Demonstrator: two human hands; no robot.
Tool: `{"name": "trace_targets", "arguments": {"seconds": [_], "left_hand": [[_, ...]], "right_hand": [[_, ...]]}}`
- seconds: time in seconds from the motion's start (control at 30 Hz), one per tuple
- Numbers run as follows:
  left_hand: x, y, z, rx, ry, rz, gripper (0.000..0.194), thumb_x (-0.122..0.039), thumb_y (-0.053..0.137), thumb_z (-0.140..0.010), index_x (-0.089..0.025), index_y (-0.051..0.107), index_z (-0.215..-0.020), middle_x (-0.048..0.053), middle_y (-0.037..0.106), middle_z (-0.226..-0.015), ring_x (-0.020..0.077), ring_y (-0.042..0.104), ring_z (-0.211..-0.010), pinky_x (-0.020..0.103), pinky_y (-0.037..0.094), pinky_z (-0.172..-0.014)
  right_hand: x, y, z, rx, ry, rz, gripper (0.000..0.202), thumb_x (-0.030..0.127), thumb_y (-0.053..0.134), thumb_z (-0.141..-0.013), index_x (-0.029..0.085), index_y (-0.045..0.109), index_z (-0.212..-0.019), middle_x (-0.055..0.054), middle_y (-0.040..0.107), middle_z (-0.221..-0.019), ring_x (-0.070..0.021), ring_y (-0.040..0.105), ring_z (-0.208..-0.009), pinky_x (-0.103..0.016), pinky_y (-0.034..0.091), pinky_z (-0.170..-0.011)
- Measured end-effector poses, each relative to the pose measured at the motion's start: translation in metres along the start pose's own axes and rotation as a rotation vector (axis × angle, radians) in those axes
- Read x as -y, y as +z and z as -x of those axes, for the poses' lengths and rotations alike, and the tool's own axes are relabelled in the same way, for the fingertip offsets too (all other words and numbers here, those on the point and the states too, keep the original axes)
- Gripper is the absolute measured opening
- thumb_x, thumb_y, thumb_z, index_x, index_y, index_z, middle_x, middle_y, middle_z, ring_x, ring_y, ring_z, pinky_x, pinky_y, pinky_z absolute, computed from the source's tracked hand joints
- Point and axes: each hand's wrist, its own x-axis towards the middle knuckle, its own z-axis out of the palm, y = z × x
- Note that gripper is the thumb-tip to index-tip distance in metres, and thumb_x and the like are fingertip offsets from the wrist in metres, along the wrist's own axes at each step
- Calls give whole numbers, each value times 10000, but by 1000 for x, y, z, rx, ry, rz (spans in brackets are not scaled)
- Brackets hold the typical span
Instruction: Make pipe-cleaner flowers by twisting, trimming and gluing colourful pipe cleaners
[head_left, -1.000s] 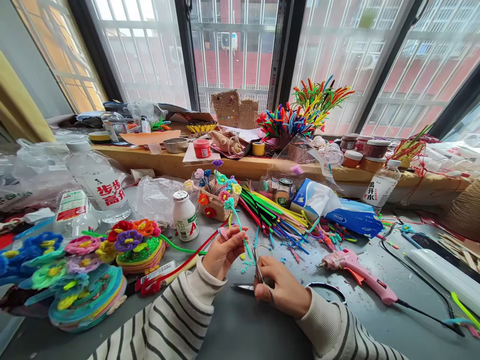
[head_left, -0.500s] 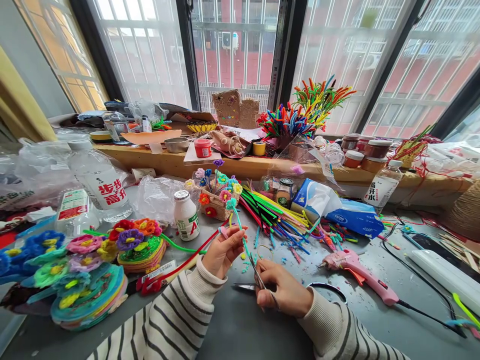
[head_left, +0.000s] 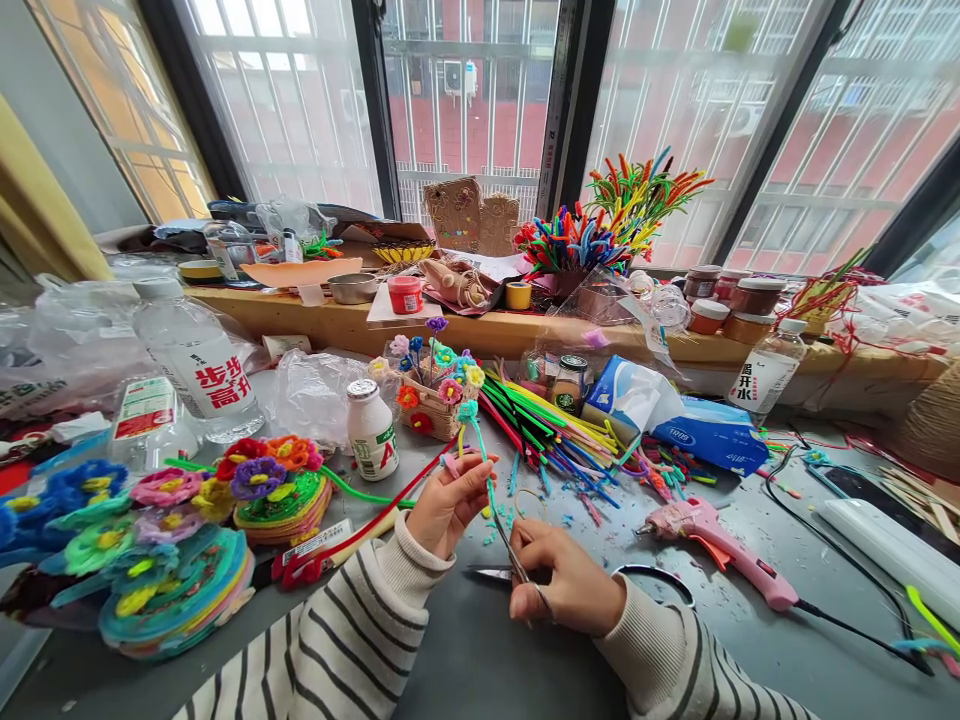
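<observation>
My left hand (head_left: 452, 505) pinches the teal fuzzy stem of a pipe-cleaner flower (head_left: 469, 412), its small bloom pointing up and away. My right hand (head_left: 570, 578) is closed around small metal scissors (head_left: 512, 552). Their narrow blades reach up to the stem just below my left fingertips; whether they touch it I cannot tell. Beneath my right hand, a second, larger pair of scissors (head_left: 489, 573) lies on the table, its middle hidden. Beyond the bloom stands a small woven basket (head_left: 429, 412) of colourful pipe-cleaner flowers.
A pink glue gun (head_left: 724, 545) lies to the right, its cord trailing off. Loose pipe cleaners (head_left: 551, 425) are heaped ahead, near a blue tissue pack (head_left: 705, 435). A white bottle (head_left: 371, 430) and flower-topped discs (head_left: 180, 590) stand on the left. Fuzzy scraps dot the grey table.
The scissors' tips have shifted slightly up and left along the stem. The teal bloom has moved a touch to the right. Both hands are otherwise nearly still.
</observation>
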Motion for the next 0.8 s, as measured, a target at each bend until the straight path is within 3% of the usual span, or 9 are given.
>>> {"name": "trace_targets", "arguments": {"seconds": [0.2,0.8], "left_hand": [[0,0,0,-17,48,17,125,-109,599,-584,-125,586,-708,-9,585,-557,40,536,-474,99,435,-441],[0,2,1,-42,28,-21,149,-103,604,-574,-118,570,-718,-3,586,-557,51,539,-485,108,426,-423]], "right_hand": [[-2,2,0,-65,11,9,616,681,293,-555,125,522,-420,14,363,-554,-96,378,-566,-214,302,-518],[0,1,1,-28,28,28,661,711,229,-540,127,533,-492,4,382,-584,-111,383,-594,-225,314,-539]]}}
